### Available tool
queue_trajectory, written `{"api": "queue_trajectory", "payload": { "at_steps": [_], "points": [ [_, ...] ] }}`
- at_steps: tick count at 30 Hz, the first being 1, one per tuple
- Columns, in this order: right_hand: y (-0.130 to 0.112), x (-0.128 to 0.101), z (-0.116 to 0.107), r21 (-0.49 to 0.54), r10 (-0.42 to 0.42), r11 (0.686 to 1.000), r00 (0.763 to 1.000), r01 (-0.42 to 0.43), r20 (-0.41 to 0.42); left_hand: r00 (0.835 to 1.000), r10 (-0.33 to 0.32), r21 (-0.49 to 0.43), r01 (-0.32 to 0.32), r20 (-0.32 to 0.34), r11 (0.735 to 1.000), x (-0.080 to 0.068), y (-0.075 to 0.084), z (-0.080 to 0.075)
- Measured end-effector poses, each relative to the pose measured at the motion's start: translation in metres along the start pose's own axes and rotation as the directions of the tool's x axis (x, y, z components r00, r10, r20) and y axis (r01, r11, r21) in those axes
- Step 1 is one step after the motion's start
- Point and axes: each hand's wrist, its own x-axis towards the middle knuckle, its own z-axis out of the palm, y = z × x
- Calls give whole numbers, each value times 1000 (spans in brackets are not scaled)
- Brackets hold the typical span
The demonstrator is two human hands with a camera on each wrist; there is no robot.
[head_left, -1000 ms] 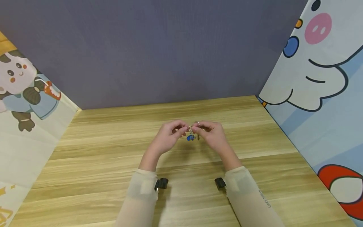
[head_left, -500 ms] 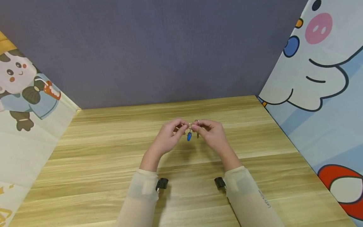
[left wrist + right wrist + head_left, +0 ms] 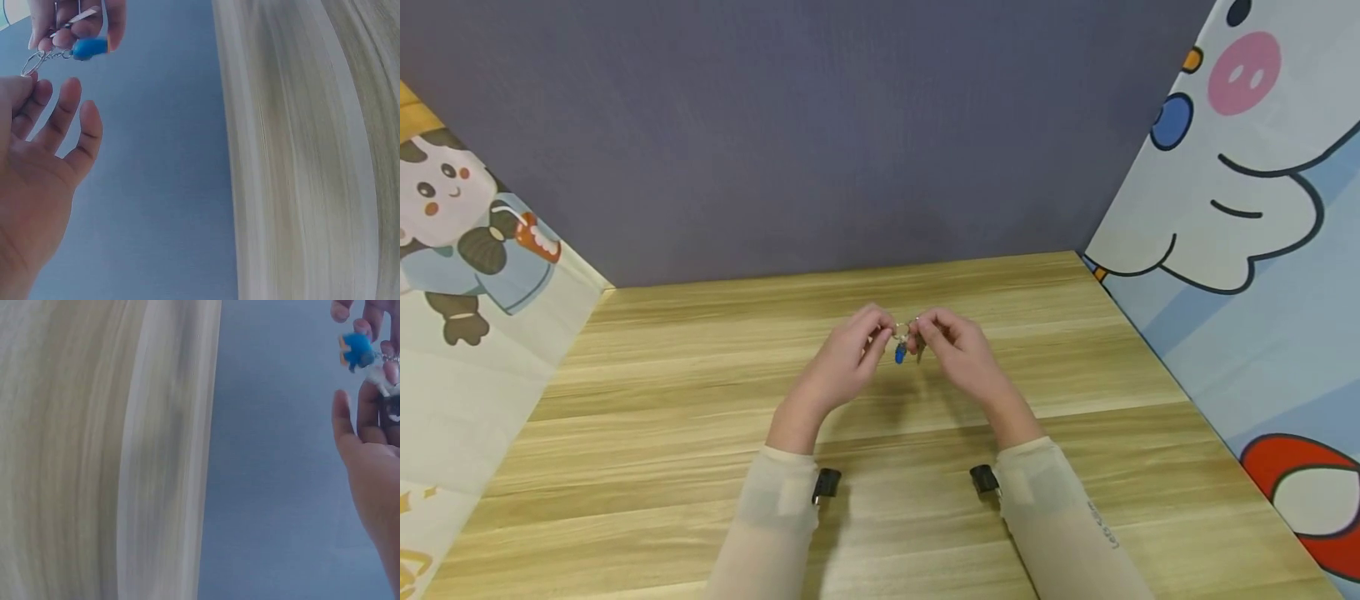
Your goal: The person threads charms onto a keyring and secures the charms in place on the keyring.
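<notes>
My left hand [image 3: 847, 357] pinches a metal key ring [image 3: 34, 63] between thumb and forefinger, while its other fingers stand loosely spread in the left wrist view. From the ring a small blue figure charm [image 3: 900, 353] dangles on a short chain, between the two hands. My right hand [image 3: 961, 353] is close beside it, thumb and forefinger pinching a small metal key [image 3: 921, 350], whose lower part hangs below the fingers. Both hands are raised above the table. How the key joins the ring is too small to make out.
The wood-grain table [image 3: 685, 400] lies beneath both arms. A grey-blue panel [image 3: 850, 142] stands at the back, with cartoon-printed walls at left [image 3: 520, 350] and right [image 3: 1285, 350]. Small black cameras [image 3: 828, 482] are strapped to both wrists.
The blue charm has turned and swung slightly left and up. Both hands have risen a little, and a small gap has opened between their fingertips, with the ring now showing there.
</notes>
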Motion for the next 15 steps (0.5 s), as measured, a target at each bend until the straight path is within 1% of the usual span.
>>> {"api": "queue_trajectory", "payload": {
  "at_steps": [3, 8, 11, 15],
  "points": [
    [2, 0, -2, 19, 13, 1000, 999, -12, -30, 1000, 12, 2, -12, 7, 1000, 0, 0, 0],
    [0, 0, -4, -62, 29, 997, 997, -34, -78, 999, 24, 14, -25, 21, 1000, 1, -1, 0],
    [-1, 0, -4, -95, 16, 995, 997, -23, -80, 999, 25, 13, -26, 29, 1000, 1, -1, 0],
    [2, 0, -3, -73, -16, 997, 997, 10, -79, 999, 28, 17, -29, 41, 999, 1, -2, 0]
  ]
}}
